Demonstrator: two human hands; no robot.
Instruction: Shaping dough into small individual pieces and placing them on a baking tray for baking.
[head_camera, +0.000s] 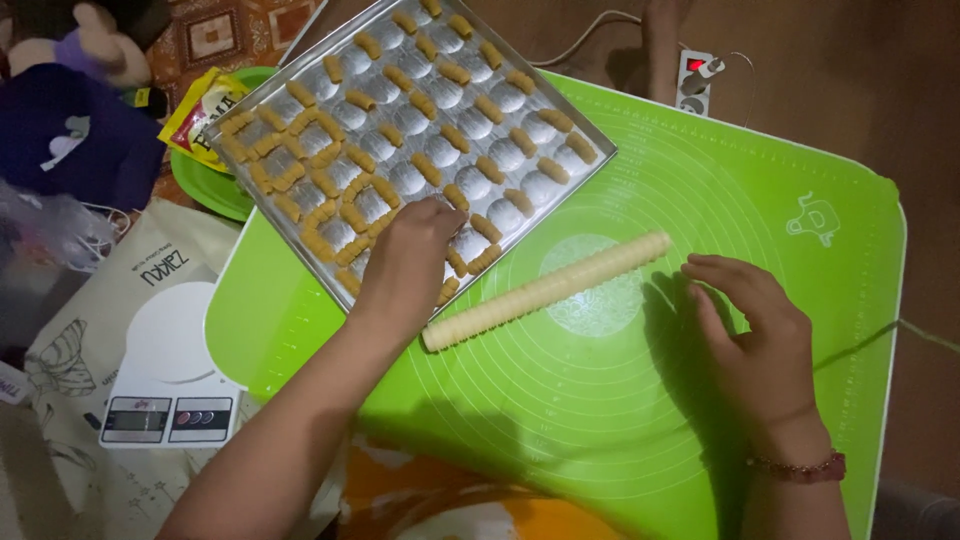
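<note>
My left hand reaches onto the near edge of a metal baking tray that holds several small ridged dough pieces in rows; its fingertips touch pieces on the tray, and I cannot tell whether it grips one. A long ridged dough log lies on the green silicone mat between my hands. My right hand rests flat on the mat to the right of the log's end, fingers spread, holding nothing. A beaded bracelet circles that wrist.
A white kitchen scale sits left of the mat on a printed bag. A green plate with a yellow packet lies behind the tray. A power strip with cable sits at the back. A soft toy lies far left.
</note>
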